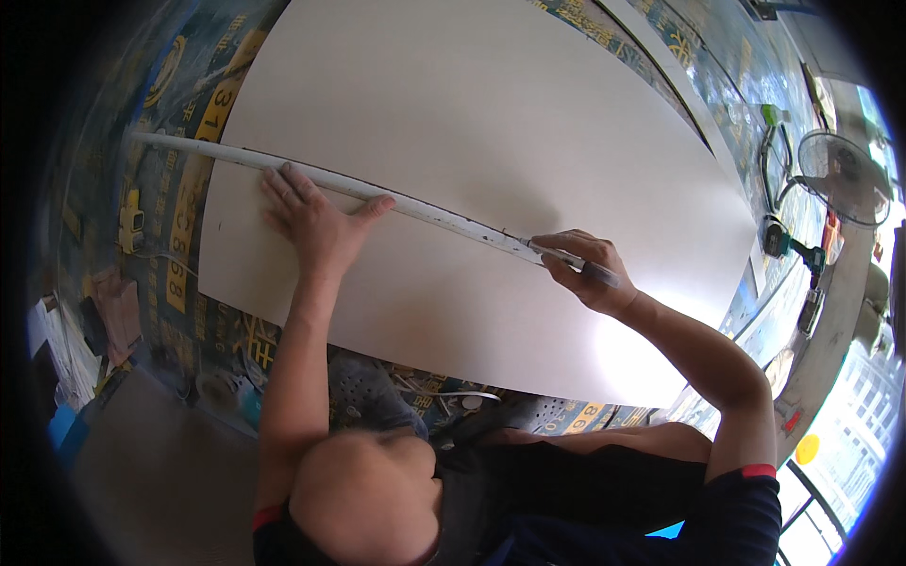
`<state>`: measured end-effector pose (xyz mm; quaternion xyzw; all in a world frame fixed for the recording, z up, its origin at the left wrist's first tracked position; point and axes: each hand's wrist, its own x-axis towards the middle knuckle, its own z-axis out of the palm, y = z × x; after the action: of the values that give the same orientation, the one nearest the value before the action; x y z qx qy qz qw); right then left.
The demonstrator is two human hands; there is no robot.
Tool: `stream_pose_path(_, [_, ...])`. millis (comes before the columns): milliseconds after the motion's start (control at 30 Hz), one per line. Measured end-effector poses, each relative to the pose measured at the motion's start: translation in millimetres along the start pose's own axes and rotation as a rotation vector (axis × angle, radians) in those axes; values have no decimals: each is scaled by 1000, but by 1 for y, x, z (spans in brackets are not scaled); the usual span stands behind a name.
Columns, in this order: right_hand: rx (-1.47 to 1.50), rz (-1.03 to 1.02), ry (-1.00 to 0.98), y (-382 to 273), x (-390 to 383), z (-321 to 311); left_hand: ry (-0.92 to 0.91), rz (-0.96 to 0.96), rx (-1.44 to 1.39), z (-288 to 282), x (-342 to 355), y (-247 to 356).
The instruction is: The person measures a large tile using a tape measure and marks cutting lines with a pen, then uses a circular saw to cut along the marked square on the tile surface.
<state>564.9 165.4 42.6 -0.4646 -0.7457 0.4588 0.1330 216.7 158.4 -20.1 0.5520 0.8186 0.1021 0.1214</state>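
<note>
One white straightedge (359, 191) ran far-left to near-right across one white board (491, 113); the left hand (311, 215) pressed it with its grip spread, and the right hand (587, 272) pinched one pen (593, 272).

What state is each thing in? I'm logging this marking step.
White board: lying flat, partly marked with a line.
Straightedge: laid across the board, pinned by the left hand.
Pen: gripped in the right hand, tip at the straightedge.
Fan: standing; running or not, cannot tell.
Cordless drill: lying unused.
</note>
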Motion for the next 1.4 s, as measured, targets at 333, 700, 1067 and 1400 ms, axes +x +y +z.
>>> stream_pose_path(333, [-392,-133,-10,36,-55,-28,4,21,75,9,-2,1])
stream_pose_path(700, [-431,-404,-48,102,-161,16,193,-59,-96,-2,-36,-61])
stream_pose_path(1067, [-413,-569,-425,70,-197,101,123,-616,-563,-24,-107,-119])
stream_pose_path(1400, [-212,-698,-317,55,-180,101,28,-1133,-921,-49,-98,-185])
